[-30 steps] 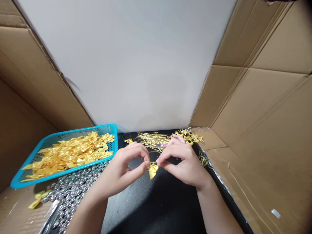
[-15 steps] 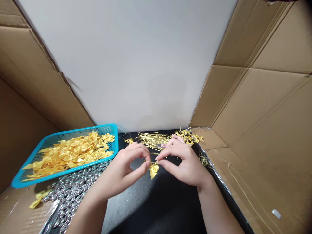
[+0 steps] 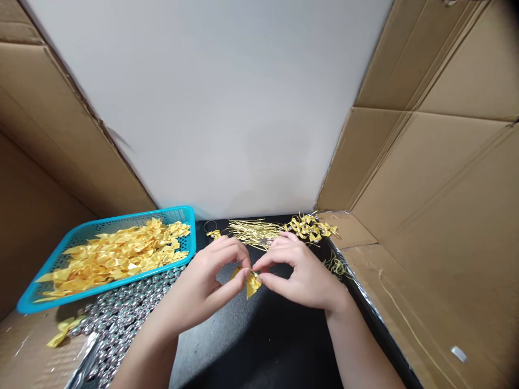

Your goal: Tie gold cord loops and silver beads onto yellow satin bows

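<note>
Between my two hands, over the black work surface (image 3: 259,335), is a yellow ribbon bow (image 3: 253,285). My left hand (image 3: 219,270) pinches it from the left with thumb and forefinger. On the other side my right hand (image 3: 295,270) has thumb and forefinger closed at the bow's right edge, where a thin gold cord seems to run; the fingertips hide most of it. A loose bundle of gold cords (image 3: 253,231) lies just beyond my fingers. To its right sits a pile of yellow bows with cords and silver beads (image 3: 310,227).
A blue basket (image 3: 190,232) of yellow ribbon bows (image 3: 121,254) stands at left. Silver beads (image 3: 125,313) spread below it, with a loose bow (image 3: 62,330) alongside. One corded bow (image 3: 213,234) lies behind my left hand. Cardboard walls (image 3: 446,189) flank the surface.
My right hand has shifted slightly left, its fingertips now nearer my left ones. The bow has turned a little and moved slightly left between them.
</note>
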{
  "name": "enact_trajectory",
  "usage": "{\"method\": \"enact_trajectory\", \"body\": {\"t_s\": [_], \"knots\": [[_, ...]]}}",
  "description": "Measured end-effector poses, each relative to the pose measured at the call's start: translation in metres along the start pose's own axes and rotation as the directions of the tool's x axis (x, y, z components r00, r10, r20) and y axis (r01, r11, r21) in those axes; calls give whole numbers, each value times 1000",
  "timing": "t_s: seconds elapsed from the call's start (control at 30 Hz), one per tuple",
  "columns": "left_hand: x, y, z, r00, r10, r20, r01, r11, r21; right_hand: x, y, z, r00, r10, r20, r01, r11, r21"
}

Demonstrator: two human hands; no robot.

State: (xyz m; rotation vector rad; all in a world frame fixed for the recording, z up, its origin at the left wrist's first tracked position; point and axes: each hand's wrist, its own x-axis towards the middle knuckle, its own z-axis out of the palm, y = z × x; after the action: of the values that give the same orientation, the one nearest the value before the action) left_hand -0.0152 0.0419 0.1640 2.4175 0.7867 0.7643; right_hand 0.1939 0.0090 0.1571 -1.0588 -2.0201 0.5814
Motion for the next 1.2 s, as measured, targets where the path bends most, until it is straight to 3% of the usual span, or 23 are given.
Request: {"method": "enact_trajectory", "body": {"t_s": [0.27,0.63,0.83,0.93,1.07,1.2], "knots": [[3,3,0,1000,-5,-12,5,1000,7,4,-2,1,997,-69,-38,68,997,-35],[2,3,-2,1000,0,2,0,1000,16,0,0,-8,1000,7,-6,-8,989,-146],[2,0,-3,1000,-9,-21,9,1000,3,-1,10,-14,988,120,-97,-142,952,-273],[0,-3,-4,1000,-14,-21,14,1000,1,1,9,-13,986,114,-118,-134,975,-176],[-1,-4,-6,1000,-15,3,15,1000,-16,7,10,-3,1000,22,0,-22,999,44],[-1,-3,-9,999,1,47,2,997,-71,13,21,11,995,23,101,-50,961,272]]}}
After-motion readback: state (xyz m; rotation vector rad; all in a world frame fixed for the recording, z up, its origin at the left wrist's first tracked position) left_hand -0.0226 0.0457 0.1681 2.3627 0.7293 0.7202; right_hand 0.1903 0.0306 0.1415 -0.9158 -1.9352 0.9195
